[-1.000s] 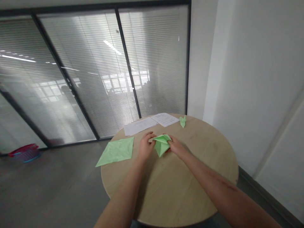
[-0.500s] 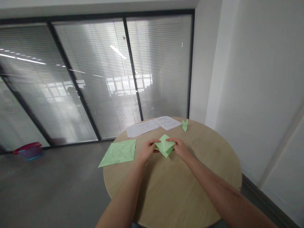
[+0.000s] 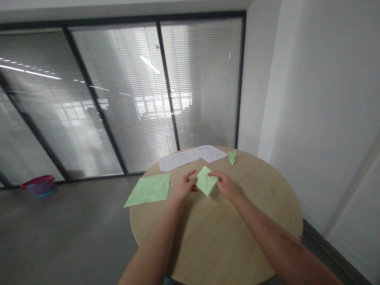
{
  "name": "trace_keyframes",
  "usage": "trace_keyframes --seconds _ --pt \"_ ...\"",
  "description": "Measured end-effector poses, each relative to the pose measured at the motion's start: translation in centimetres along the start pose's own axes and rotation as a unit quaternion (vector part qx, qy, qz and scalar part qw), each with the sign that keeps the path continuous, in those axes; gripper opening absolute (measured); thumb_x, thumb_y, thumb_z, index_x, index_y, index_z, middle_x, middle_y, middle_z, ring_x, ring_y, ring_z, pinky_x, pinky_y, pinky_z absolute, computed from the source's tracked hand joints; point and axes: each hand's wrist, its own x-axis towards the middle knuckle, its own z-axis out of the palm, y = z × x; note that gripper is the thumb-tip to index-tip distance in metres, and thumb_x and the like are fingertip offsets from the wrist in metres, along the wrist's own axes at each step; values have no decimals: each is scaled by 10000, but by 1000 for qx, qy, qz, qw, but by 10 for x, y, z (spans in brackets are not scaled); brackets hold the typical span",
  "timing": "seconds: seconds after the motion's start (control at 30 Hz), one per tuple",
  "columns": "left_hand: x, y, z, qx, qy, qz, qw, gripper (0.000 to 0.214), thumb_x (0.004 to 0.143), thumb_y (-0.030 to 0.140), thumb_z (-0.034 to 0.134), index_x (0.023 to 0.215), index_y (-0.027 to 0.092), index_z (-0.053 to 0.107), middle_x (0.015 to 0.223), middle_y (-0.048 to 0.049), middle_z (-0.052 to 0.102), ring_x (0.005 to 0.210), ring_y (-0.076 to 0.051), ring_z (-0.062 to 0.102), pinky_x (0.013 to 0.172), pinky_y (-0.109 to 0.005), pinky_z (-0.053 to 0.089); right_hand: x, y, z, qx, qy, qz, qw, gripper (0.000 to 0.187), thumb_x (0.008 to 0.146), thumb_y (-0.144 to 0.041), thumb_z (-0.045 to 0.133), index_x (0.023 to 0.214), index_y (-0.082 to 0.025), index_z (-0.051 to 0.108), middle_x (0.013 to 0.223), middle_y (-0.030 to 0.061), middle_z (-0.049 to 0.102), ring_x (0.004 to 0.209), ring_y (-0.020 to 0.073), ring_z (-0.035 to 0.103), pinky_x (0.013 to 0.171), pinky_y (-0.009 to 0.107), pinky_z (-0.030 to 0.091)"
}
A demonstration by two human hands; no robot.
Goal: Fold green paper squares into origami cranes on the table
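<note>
A light green square of folded paper (image 3: 207, 182) is held in the air over the round wooden table, its corners pointing up, down and sideways like a diamond. My right hand (image 3: 225, 185) pinches its right side, thumb on the front face. At the left corner is my left hand (image 3: 186, 186), fingers spread apart, the thumb tip at the paper's edge; whether it touches is hard to tell. A larger creased green sheet (image 3: 150, 188) lies to the left, overhanging the table edge. Beyond my right hand stands a small green origami piece (image 3: 232, 157) with two pointed tips.
White sheets (image 3: 179, 159) and a printed page (image 3: 210, 153) lie at the far side of the round table (image 3: 234, 237). Glass panels with blinds (image 3: 204, 79) rise behind it, a white wall (image 3: 329, 118) to the right. A red and blue basket (image 3: 40, 186) sits on the floor.
The flared side flaps of the folded paper have come together, so it now shows as a flat diamond. My left fingers have spread from its left side; my right hand keeps its hold.
</note>
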Motion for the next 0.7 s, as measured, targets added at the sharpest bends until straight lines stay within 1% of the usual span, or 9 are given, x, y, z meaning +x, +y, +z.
trace_keyframes --seconds 0.07,0.13,0.2,0.23,0.33,0.43,0.5,0.6,0.7 --pt "2 -1 -1 16 33 14 999 520 857 309 629 1352 187 524 742 -2 627 574 -95 601 554 -231 561 -2 -5 1 86 -36 42 995 523 674 -149 525 1171 -252 651 1216 49 659 1090 234 617 942 397 498" --pt "5 -2 -3 29 60 29 997 489 865 290 623 1332 169 546 735 -9 634 574 -101 606 548 -236 563 -3 -10 2 184 -63 78 978 661 722 -218 564 1373 -291 472 1238 58 650 1064 232 642 883 400 532" --pt "7 -3 -3 34 78 40 996 469 869 274 614 1319 154 558 745 -21 650 579 -108 614 543 -242 565 -3 -13 3 247 -64 112 960 717 804 -331 554 1472 -305 295 1215 79 660 1021 230 669 843 408 547" --pt "7 -3 -3 34 81 42 995 463 868 264 614 1314 149 562 746 -24 655 584 -111 618 542 -243 567 -4 -14 4 263 -58 129 954 700 842 -392 534 1480 -301 262 1201 91 665 993 229 680 823 408 552" --pt "8 -5 0 26 72 43 996 441 857 241 621 1286 146 580 750 -24 660 618 -117 628 551 -239 571 -5 -12 8 272 -53 169 946 585 868 -475 558 1391 -282 378 1178 108 671 896 215 698 741 367 562" --pt "7 -4 4 21 71 46 996 416 855 252 624 1257 150 598 735 -16 652 636 -119 629 569 -244 577 -9 -7 14 250 -73 199 945 450 810 -398 673 1202 -230 529 1114 107 691 798 192 695 659 315 554" --pt "7 -3 4 19 80 53 995 413 856 269 622 1251 147 602 727 -16 650 640 -125 629 579 -255 581 -11 -4 16 241 -75 215 943 403 776 -353 712 1120 -208 560 1065 105 704 763 188 692 650 318 556" --pt "6 -1 2 18 80 52 995 421 853 304 621 1243 146 610 767 -35 670 667 -139 641 585 -264 581 -11 0 16 243 -63 207 946 434 725 -298 748 1106 -213 558 1063 98 707 772 189 697 675 327 561" --pt "5 -2 -1 17 36 33 999 398 857 351 605 1207 166 641 872 -58 701 682 -138 652 584 -254 570 -6 5 12 213 -40 175 961 454 696 -287 754 1109 -206 582 1077 108 708 799 200 698 664 305 554"
